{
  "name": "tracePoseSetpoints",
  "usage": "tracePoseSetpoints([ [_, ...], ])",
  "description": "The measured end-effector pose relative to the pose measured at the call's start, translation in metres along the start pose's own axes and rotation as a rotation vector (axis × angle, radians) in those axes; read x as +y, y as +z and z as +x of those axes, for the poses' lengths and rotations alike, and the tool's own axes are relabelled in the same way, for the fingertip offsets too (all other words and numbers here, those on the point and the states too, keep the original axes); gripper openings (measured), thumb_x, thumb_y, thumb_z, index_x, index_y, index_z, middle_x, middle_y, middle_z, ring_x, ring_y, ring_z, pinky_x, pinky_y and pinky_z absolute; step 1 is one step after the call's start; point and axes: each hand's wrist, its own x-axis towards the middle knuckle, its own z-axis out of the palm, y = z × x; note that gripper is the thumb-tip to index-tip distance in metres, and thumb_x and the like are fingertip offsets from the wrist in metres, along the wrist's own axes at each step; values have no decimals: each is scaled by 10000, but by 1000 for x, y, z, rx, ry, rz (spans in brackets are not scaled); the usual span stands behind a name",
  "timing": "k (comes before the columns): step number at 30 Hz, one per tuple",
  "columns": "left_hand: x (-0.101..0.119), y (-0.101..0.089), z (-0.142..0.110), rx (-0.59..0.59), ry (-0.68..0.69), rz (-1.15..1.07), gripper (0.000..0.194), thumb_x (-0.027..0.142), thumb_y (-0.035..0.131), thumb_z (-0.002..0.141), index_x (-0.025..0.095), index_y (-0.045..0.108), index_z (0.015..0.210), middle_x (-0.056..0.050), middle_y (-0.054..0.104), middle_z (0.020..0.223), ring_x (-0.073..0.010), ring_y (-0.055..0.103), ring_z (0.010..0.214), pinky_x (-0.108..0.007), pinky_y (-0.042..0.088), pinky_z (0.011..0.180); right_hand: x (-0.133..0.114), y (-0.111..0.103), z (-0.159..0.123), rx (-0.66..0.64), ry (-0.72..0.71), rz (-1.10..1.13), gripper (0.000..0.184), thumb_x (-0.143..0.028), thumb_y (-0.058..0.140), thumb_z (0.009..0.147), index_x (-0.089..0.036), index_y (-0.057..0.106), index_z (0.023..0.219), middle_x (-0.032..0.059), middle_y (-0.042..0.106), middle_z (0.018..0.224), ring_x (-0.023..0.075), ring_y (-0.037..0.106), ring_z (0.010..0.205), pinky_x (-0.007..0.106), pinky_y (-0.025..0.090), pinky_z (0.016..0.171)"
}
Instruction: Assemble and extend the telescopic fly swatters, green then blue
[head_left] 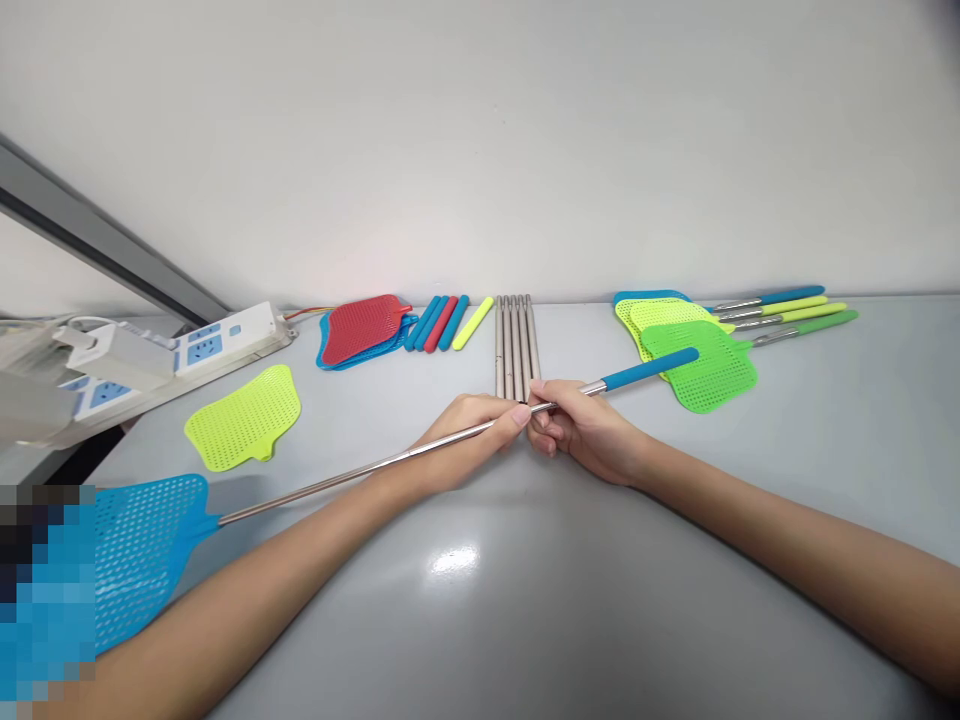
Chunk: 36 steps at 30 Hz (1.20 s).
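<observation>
Both hands grip the metal rod of a telescopic fly swatter point(300, 492), held slantwise above the table. Its blue perforated head point(154, 545) is at lower left, partly hidden by pixelation and my left forearm. The blue handle point(649, 370) points to the upper right. My left hand point(476, 440) pinches the rod near its middle, thumb on top. Close beside it, my right hand point(589, 430) has its fingers closed around the thicker rod section just below the handle. Right behind the hands lie several metal rods point(514, 345) in a row, their near ends partly covered.
Loose blue, red and yellow handles point(437, 323) lie left of the rods, beside stacked red and blue swatter heads point(367, 328). A yellow-green head point(244, 418) lies nearer. Several whole swatters point(701, 370) overlap at right. A power strip point(202, 350) with plugs stands at left; a wall is behind.
</observation>
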Motion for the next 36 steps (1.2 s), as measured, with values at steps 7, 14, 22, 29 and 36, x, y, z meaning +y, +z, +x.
tracePoseSetpoints([
  [7,0,0,0,-3,22,-11,469,381,293,879,131,515,549,16,530,599,-72,423,549,-181,322,547,0,0,0,-9,-3,-9,365,-335,457,789,-159,432,470,-45,347,422,88,402,429,230,291,459],
  [14,0,0,0,2,-11,14,503,434,273,869,132,537,564,7,522,585,-83,425,546,-190,336,549,0,0,1,-5,4,1,354,-343,470,776,-160,442,475,-48,344,423,87,403,428,227,291,454],
  [22,-1,0,0,0,16,-4,452,372,308,876,134,516,552,27,510,581,-70,423,547,-178,317,546,0,-1,1,-13,-2,-2,369,-338,463,783,-158,430,463,-47,342,421,85,403,427,228,289,457],
  [29,-1,0,0,-1,19,-14,447,357,308,879,131,520,557,25,504,582,-69,416,547,-178,313,542,0,0,0,-11,2,-1,365,-340,462,784,-159,434,467,-47,344,420,86,400,425,230,289,458],
  [36,-4,0,0,-4,9,-11,459,378,306,877,133,525,557,28,472,565,-71,410,544,-182,310,538,-1,0,0,-12,-3,4,366,-321,456,792,-156,432,466,-46,342,423,87,405,427,229,296,454],
])
